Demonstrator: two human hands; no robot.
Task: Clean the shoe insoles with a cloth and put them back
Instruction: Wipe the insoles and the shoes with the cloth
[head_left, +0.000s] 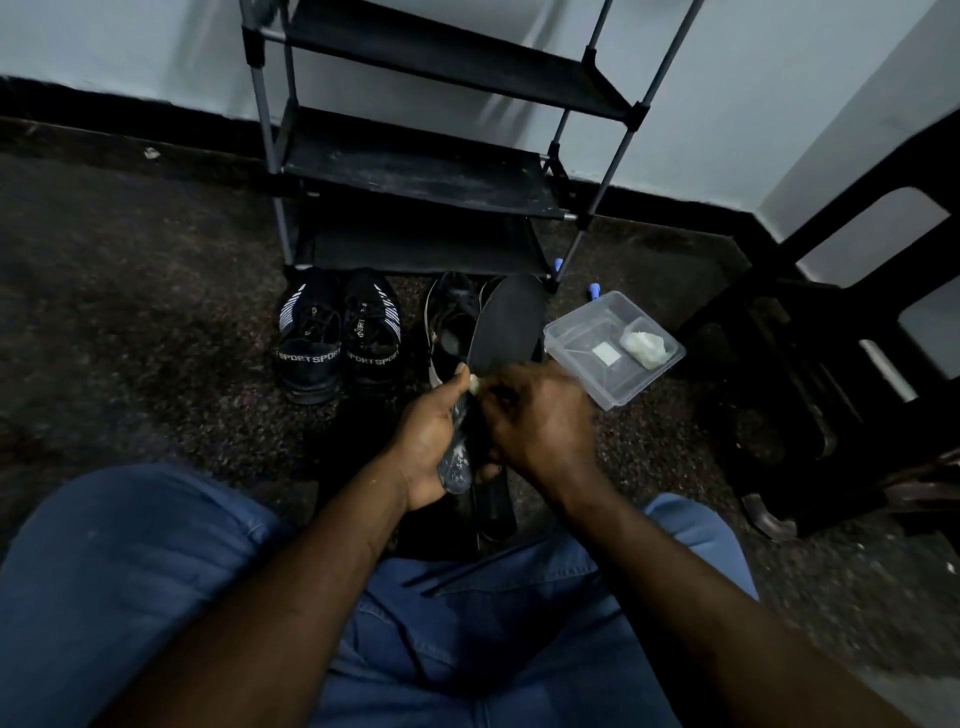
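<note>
A dark insole stands upright in front of me, its heel gripped by my left hand. My right hand pinches a small pale cloth against the insole's lower part; most of the cloth is hidden by my fingers. Behind the insole sits a pair of dark shoes on the floor. A second dark insole lies on the floor below my hands. A black pair marked SPORT stands to the left.
A clear plastic tub holding a pale lump and a white square sits right of the insole. A black shoe rack stands against the wall behind the shoes. A dark chair is at right. My blue-jeaned knees fill the foreground.
</note>
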